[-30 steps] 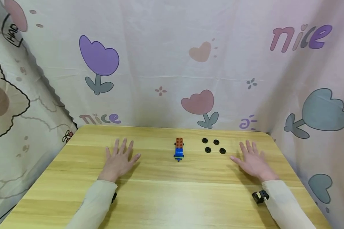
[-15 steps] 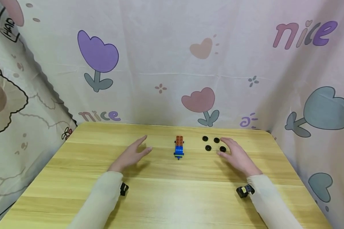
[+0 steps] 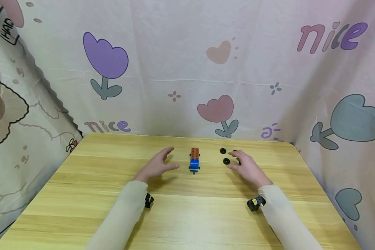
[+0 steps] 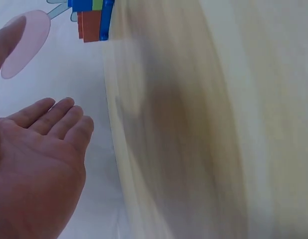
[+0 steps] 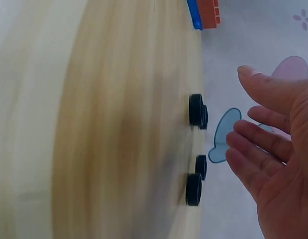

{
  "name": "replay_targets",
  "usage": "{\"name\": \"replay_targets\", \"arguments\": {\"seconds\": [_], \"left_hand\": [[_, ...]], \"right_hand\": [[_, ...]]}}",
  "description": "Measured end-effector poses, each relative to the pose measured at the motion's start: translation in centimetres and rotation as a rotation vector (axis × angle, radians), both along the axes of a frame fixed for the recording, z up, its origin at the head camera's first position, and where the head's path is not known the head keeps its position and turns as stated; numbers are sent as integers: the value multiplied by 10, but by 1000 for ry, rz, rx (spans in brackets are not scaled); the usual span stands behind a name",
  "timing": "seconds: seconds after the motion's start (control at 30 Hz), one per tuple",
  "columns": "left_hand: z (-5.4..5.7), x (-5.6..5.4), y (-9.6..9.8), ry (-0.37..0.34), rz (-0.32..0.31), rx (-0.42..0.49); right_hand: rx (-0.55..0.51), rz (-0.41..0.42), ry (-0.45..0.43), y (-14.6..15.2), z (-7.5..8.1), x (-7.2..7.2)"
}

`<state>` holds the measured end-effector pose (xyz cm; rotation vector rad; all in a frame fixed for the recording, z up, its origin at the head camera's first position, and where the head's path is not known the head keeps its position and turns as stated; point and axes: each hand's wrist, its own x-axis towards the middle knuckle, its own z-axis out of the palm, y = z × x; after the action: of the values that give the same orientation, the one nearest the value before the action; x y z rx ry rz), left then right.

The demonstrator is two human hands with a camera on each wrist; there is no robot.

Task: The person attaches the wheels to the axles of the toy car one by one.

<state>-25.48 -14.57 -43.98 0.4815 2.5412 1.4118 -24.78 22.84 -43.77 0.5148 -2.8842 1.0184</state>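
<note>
Hovering, grasping nothing with left hand (image 3: 154, 166) or right hand (image 3: 248, 170), perhaps risking scattering the black rings (image 3: 226, 161) on the right by sweeping low.

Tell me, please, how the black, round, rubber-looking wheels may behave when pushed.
Lying flat, the black, round wheels would probably slide, not roll. Being low and wide, they seem unlikely to tip. Their small form suggests light weight.
</note>
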Motion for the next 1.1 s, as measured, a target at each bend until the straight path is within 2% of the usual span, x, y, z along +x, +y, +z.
{"name": "replay_targets", "arguments": {"seconds": [0.23,0.67,1.1], "left_hand": [[-4,-9,16,-32,-32,14],[-6,-16,43,-43,-57,-20],[-7,-25,60,-52,-76,-63]], "right_hand": [[-18,13,-40,-9,-4,-6],[-26,14,-38,-15,-9,-9],[52,45,-2,-18,-10,-13]]}}
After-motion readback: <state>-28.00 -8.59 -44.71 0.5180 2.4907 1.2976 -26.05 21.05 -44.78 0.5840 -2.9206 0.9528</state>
